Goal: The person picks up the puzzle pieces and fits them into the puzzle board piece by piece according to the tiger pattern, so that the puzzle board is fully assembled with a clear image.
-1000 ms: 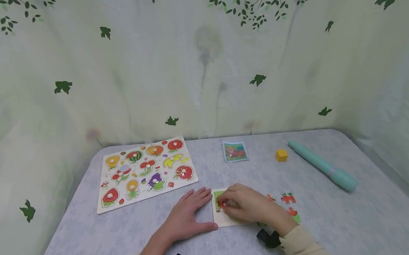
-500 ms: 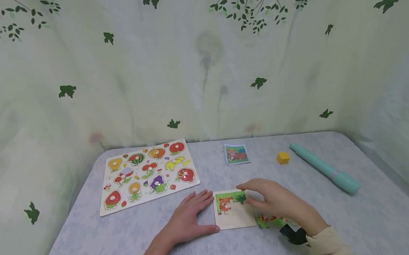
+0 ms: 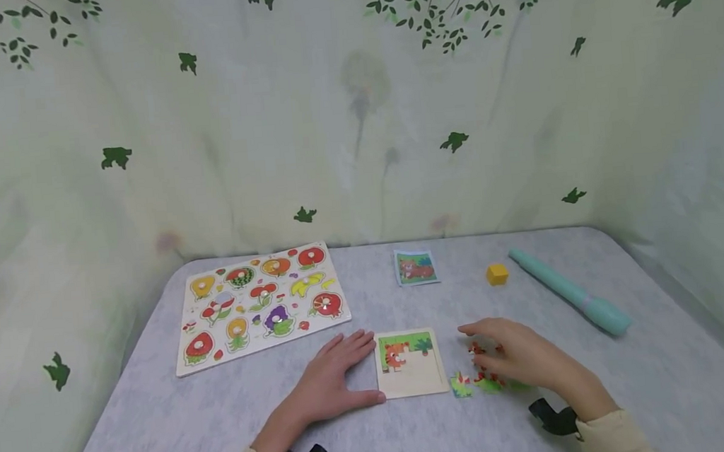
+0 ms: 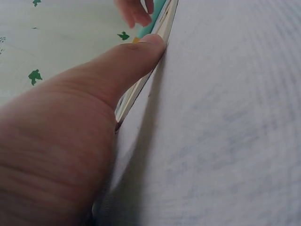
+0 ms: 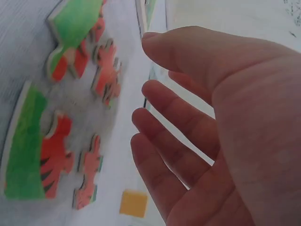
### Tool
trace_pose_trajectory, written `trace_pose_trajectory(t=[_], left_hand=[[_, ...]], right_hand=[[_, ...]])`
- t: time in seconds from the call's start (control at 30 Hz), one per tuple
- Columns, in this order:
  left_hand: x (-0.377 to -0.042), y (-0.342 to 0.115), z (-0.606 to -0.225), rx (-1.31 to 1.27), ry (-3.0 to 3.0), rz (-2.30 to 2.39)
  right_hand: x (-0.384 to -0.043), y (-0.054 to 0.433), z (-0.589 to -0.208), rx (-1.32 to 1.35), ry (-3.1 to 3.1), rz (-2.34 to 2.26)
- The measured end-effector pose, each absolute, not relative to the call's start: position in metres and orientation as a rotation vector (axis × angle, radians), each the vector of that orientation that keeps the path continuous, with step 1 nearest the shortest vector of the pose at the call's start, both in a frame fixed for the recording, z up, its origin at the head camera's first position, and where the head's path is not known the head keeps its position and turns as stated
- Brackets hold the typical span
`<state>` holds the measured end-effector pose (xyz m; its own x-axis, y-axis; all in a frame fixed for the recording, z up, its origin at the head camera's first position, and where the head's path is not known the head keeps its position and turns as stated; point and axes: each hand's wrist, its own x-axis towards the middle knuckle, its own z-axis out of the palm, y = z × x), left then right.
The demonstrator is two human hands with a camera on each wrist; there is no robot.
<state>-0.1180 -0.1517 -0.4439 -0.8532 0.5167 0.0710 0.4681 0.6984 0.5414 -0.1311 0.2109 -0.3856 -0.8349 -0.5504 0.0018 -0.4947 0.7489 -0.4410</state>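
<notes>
A square wooden puzzle tray (image 3: 413, 386) lies at the table's middle, with joined pieces of a tiger's face (image 3: 395, 356) and greenery along its top. My left hand (image 3: 329, 379) rests flat at the tray's left side, fingers straight. In the left wrist view its thumb (image 4: 141, 52) touches the tray's edge. My right hand (image 3: 522, 355) hovers over loose puzzle pieces right of the tray, fingers relaxed and apart, holding nothing. One green piece (image 3: 460, 386) shows beside the tray; the hand partly hides others. The right wrist view shows a green-and-red piece (image 5: 28, 146) and several more.
A fruit peg puzzle (image 3: 306, 333) lies at the back left. Behind the tray is a small picture card (image 3: 417, 269). A yellow cube (image 3: 497, 275) and a long teal tube with a wider end (image 3: 571, 291) are at the back right.
My right hand has left the tray, where its fingers were on the tiger-face piece, and moved right over the loose pieces. The joined pieces are now uncovered. My left hand stays put.
</notes>
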Motion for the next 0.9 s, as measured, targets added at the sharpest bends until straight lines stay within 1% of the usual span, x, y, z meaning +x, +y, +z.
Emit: trace_pose_trajectory(t=[0.13, 0.37, 0.6, 0.9], left_hand=[[-0.120, -0.150, -0.442, 0.824, 2.815, 0.861], [-0.118, -0.151, -0.440, 0.822, 2.806, 0.884], [-0.119, -0.154, -0.439, 0.809, 2.808, 0.904], [-0.118, -0.153, -0.440, 0.831, 2.807, 0.885]], right_hand=[[-0.133, 0.219, -0.384, -0.832, 2.813, -0.620], [-0.138, 0.220, -0.385, -0.722, 2.779, -0.562], [-0.145, 0.222, -0.387, -0.808, 2.771, -0.587], [-0.146, 0.224, -0.392, -0.819, 2.771, -0.602]])
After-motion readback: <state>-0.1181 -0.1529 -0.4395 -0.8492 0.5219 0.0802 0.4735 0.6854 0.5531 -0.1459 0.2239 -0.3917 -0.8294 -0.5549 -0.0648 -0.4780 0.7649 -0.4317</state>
